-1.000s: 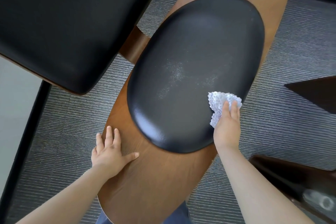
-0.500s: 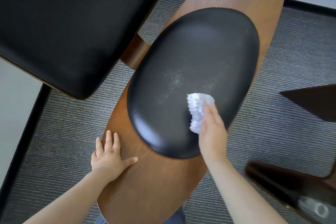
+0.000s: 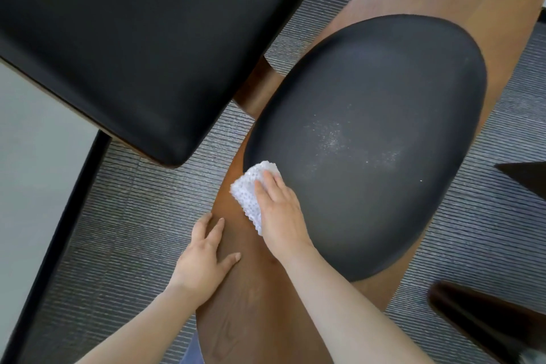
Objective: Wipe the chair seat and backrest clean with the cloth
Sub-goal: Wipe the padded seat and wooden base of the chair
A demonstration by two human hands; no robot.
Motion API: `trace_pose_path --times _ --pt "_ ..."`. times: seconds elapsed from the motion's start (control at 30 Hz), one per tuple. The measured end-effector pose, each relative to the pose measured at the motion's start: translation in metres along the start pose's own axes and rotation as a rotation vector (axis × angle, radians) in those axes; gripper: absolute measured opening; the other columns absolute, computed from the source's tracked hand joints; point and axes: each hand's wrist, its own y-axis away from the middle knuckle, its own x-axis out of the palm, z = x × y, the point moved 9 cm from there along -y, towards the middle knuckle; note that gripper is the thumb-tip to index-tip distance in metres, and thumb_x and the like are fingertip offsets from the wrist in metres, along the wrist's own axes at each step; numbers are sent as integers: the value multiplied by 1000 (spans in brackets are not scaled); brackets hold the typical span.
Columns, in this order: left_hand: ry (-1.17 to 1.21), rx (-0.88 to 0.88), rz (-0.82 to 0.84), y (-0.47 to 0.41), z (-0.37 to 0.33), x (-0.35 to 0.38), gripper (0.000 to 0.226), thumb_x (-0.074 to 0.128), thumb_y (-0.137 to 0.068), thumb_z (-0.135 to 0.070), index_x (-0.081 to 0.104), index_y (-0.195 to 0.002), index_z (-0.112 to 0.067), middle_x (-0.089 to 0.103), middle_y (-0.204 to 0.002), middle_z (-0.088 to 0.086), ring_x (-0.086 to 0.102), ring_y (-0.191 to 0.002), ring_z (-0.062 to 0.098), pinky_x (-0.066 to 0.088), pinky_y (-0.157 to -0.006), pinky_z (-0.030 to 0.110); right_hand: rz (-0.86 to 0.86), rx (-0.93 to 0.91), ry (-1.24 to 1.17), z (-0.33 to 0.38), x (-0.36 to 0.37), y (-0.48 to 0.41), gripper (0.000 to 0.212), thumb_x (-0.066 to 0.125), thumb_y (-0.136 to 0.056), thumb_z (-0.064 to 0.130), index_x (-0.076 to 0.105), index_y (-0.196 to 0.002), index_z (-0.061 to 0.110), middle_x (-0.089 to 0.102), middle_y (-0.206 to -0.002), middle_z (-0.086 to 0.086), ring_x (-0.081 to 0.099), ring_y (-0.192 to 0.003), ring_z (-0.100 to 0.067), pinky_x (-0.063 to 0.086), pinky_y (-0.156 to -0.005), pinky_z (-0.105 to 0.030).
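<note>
I am pressing the cloth (image 3: pixel 251 189) flat under the straight fingers of my right hand (image 3: pixel 280 210), at the left rim of the backrest pad (image 3: pixel 384 127), half over the wood (image 3: pixel 245 319). My left hand (image 3: pixel 204 257) is resting open on the wood. The cloth is looking light, soft and limp, so I am judging that flat palm pressure, not a pinch, is controlling it best. Dust (image 3: pixel 331 136) is lying mid-pad.

Cloth (image 3: pixel 249 193) partly hidden under right hand (image 3: pixel 280 216); square black cushion (image 3: pixel 133 38) cut off at top, left edges.
</note>
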Motion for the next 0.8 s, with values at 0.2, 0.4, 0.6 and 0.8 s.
trace_pose_path --times 0.2,0.4,0.6,0.8 --pt "10 15 43 -6 2 -3 97 59 -83 -56 4 -153 -17 -13 -158 -10 28 -141 11 36 -106 23 89 -133 166 8 16 -8 69 52 -92 11 18 -151 21 -1 -161 -1 -15 -146 -20 -6 -118 -49" --pt "-55 13 130 -13 2 -2 105 59 -81 -61 -3 -152 -15 -18 -157 -5 34 -139 16 39 -106 26 22 101 186 -20 13 -20 56 37 -100 23 15 -152 18 3 -161 0 -7 -147 -19 -3 -119 -47" --pt "-83 -45 211 -17 -1 3 106 60 -83 -55 -9 -151 -13 -26 -156 -5 34 -139 21 39 -106 30 38 185 155 -50 -1 -29 52 24 -103 29 10 -152 20 -1 -161 3 -6 -147 -18 -6 -119 -47" --pt "-183 -123 204 -25 -13 6 106 55 -84 -60 -8 -151 -6 -23 -157 5 3 -147 29 14 -120 36 28 217 169 -77 -15 -26 53 24 -102 29 9 -152 20 -1 -161 4 -5 -147 -18 -6 -117 -47"
